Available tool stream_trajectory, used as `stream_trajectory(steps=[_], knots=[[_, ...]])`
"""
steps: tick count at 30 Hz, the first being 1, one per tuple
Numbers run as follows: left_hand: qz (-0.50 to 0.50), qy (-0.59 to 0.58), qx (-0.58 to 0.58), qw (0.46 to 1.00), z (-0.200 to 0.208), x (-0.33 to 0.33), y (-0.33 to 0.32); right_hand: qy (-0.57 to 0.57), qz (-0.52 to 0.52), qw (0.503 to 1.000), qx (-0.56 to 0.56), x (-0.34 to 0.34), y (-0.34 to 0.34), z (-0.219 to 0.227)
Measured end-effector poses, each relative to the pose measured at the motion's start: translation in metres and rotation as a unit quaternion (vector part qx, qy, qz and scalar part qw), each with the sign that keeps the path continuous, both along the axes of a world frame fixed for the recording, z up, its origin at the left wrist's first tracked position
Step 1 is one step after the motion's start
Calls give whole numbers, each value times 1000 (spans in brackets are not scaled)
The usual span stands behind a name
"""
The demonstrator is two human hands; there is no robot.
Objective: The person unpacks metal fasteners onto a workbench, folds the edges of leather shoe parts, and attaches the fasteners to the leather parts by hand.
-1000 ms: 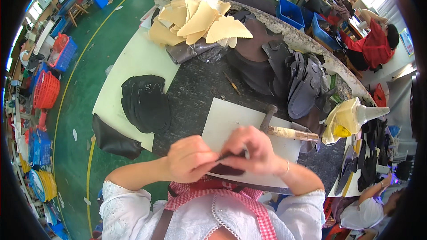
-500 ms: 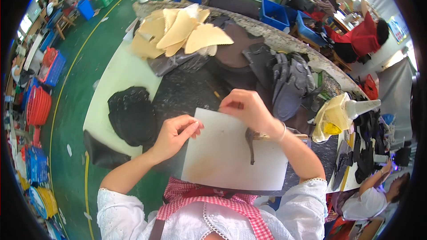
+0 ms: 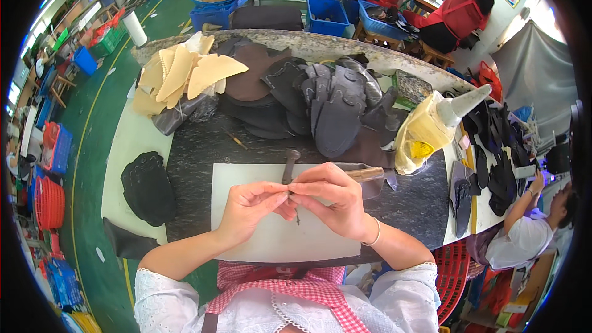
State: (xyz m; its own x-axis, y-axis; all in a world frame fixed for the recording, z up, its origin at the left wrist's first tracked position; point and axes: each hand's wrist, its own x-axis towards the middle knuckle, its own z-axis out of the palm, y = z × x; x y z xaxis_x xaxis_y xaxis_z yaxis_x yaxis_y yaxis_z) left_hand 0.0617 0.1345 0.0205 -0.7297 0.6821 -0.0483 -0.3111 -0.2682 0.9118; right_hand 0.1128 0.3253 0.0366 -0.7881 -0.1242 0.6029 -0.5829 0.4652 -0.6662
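My left hand [image 3: 254, 208] and my right hand [image 3: 336, 200] meet over a white board [image 3: 246, 251], fingertips pinched together. Between them is a small, thin dark piece [image 3: 298, 216], its end poking out below the fingers. Most of it is hidden, so its kind cannot be told. Just beyond my fingers a hammer lies on the board, its metal head [image 3: 292, 156] upper left and its wooden handle [image 3: 365, 174] pointing right. A thin tool with a light-coloured handle [image 3: 237, 141] rests on the dark tabletop [image 3: 197, 176] farther off.
Black cut pieces [image 3: 148, 188] lie stacked at left. Cream zigzag-edged pieces [image 3: 179, 74] and dark grey pieces [image 3: 336, 108] are heaped at the back. A yellowed glue bottle [image 3: 425, 129] stands at right. Co-workers sit at right, one in a red top [image 3: 453, 12].
My hands have come together from apart and now pinch the small piece between them. My view has shifted, so the table items appear farther left and the hammer shows more.
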Motion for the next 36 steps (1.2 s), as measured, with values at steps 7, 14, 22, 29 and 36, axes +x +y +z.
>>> stream_trajectory(steps=[7,14,22,29,36], knots=[[-24,-16,61,998,-3,12,45,85,-28,995,46,20,35,1],[-39,-8,71,997,1,18,85,100,-70,992,27,37,68,1],[-125,353,-56,926,25,-49,145,59,-106,977,-175,37,96,7],[18,765,-334,551,8,-161,174,-95,-118,980,-132,51,100,-1],[34,251,-79,964,48,-54,92,-58,-68,981,-175,24,66,23]])
